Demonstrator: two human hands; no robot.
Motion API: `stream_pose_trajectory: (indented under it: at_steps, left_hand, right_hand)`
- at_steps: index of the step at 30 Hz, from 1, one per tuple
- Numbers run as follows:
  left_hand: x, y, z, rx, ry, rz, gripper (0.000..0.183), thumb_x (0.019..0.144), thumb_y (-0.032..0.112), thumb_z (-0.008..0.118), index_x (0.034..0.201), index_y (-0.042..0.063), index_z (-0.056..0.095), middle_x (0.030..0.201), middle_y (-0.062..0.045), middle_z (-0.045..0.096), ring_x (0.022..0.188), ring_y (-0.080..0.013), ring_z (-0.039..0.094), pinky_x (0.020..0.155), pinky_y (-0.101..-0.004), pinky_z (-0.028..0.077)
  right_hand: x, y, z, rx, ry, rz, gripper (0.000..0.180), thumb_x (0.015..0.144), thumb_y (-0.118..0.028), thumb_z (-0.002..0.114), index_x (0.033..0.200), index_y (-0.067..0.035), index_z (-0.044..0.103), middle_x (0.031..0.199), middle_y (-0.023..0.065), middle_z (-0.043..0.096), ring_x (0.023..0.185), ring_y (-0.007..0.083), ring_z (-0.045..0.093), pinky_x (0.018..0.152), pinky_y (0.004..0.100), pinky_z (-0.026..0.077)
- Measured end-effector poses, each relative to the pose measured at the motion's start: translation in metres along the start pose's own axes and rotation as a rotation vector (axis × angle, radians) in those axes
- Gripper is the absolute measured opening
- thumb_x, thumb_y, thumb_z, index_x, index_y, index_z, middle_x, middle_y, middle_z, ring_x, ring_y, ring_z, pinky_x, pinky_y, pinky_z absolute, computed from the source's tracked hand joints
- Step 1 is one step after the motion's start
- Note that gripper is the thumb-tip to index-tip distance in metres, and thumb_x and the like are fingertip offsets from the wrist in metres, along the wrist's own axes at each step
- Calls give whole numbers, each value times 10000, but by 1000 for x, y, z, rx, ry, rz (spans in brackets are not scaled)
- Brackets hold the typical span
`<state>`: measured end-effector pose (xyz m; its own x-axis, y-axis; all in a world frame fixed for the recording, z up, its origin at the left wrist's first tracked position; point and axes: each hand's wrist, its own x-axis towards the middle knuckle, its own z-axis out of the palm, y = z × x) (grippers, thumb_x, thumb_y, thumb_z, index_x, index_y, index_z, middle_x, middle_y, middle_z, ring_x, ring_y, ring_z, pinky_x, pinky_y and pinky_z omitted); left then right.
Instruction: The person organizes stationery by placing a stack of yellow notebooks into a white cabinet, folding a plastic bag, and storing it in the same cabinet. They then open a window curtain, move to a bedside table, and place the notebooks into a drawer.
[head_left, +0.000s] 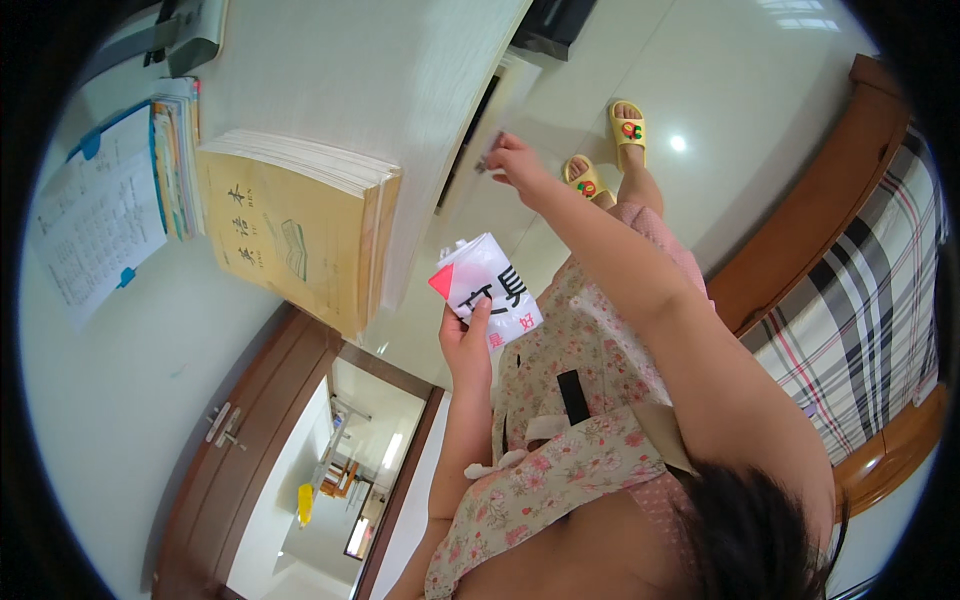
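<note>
My left hand holds a folded white plastic bag with black and pink printing, thumb on top, in front of my floral apron. Farther up, my right hand has its fingers curled at a small metal handle on the front of a white drawer. A dark gap shows between the drawer front and the desk, so the drawer stands partly open. The drawer and fingertips are slightly blurred, and what the drawer contains cannot be made out.
On the white desk stands a stack of yellow-covered exercise books, beside more books and a clipped sheet. A black box is on the tiled floor. A wooden bed frame is at right, a brown door below.
</note>
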<state>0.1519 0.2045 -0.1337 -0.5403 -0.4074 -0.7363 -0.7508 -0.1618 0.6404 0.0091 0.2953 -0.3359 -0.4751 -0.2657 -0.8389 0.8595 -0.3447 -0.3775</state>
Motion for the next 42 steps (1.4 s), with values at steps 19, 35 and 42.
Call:
stream_pose_trajectory:
  at_steps: [19, 35, 42]
  left_hand:
    - [90, 18, 44, -274, -47, -172, 336, 868, 92, 581, 1180, 1, 493, 1111, -74, 581, 994, -184, 577, 860, -329, 475]
    - [214, 48, 121, -160, 239, 187, 273, 810, 114, 638, 1051, 24, 548, 1010, -84, 602, 867, -208, 601, 712, -331, 511]
    - [258, 58, 130, -131, 222, 255, 401, 800, 127, 630, 1166, 16, 507, 1086, -94, 601, 906, -216, 620, 736, -344, 524]
  right_hand:
    - [-65, 39, -93, 99, 158, 19, 161, 828, -42, 445, 895, -94, 582, 785, -17, 594, 722, 92, 557, 664, 248, 433]
    - [-95, 28, -110, 11, 146, -25, 132, 856, -95, 505, 959, -68, 584, 877, -5, 602, 777, 89, 549, 692, 231, 440]
    - [-142, -46, -75, -423, 493, -720, 169, 794, -17, 536, 961, -13, 565, 927, 101, 593, 746, 190, 576, 678, 302, 474]
